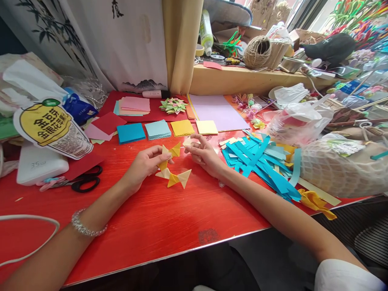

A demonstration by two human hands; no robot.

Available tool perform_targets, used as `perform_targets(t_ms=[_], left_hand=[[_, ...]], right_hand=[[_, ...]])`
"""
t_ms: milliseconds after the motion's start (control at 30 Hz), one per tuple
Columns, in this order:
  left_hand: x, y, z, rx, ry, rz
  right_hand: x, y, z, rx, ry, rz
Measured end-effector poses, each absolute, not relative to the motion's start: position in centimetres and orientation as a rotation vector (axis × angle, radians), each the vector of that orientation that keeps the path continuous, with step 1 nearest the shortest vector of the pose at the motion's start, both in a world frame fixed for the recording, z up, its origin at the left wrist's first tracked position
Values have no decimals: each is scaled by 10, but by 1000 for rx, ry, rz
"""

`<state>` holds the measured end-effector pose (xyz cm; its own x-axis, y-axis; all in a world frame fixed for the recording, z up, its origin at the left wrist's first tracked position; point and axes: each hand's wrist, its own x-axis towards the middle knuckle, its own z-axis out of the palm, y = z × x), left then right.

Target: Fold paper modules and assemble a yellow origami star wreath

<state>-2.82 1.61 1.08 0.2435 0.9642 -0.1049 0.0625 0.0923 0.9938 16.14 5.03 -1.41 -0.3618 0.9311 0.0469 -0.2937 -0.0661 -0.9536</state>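
Seated at a red table [136, 226], a person pinched a chain of folded yellow and cream paper [173, 180] in the left hand [144, 163], its pointed pieces curving down and to the right just above the tabletop. The right hand [207, 155], fingers drawn close together, gripped a small cream paper piece [188, 142] near the chain's upper yellow point, the two slightly apart. A clear beaded bracelet [80, 224] circled the left wrist. Beyond the hands, four neat stacks of paper stood in a row: a blue stack [131, 133], a pale blue stack [158, 129], a yellow stack [182, 128] and a cream stack [207, 127]. Behind them lay a green-and-pink folded paper ornament [173, 106], a lavender sheet [215, 111] and a capped marker [153, 94]. Blue paper strips [251, 155] sprawled in a heap beside the right forearm, with a crumpled yellow piece [317, 202] near the table's edge and a net-covered bag [339, 165] at far right. Black-handled scissors [87, 180] rested left of the left hand, near a white block [42, 165] marked "35W." A roll of twine [257, 52] sat on the crowded ledge above.
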Motion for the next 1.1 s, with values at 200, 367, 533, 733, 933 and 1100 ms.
perform_targets(t_ms=[200,367,533,733,933,1100], left_hand=[[-29,17,8,1351,1131,887],[-29,17,8,1348,1128,893],[-28,16,10,1333,1136,929],[-27,17,10,1329,1163,925],[-28,16,7,1328,1138,921],[-25,12,8,1362,1091,878]], right_hand=[[162,53,-16,-831,-1192,1688],[162,52,-14,-762,-1250,1711],[164,51,-14,-793,-1266,1744],[163,50,-16,-727,-1189,1790],[163,47,-12,-640,-1160,1919],[163,44,-11,-580,-1177,2020]])
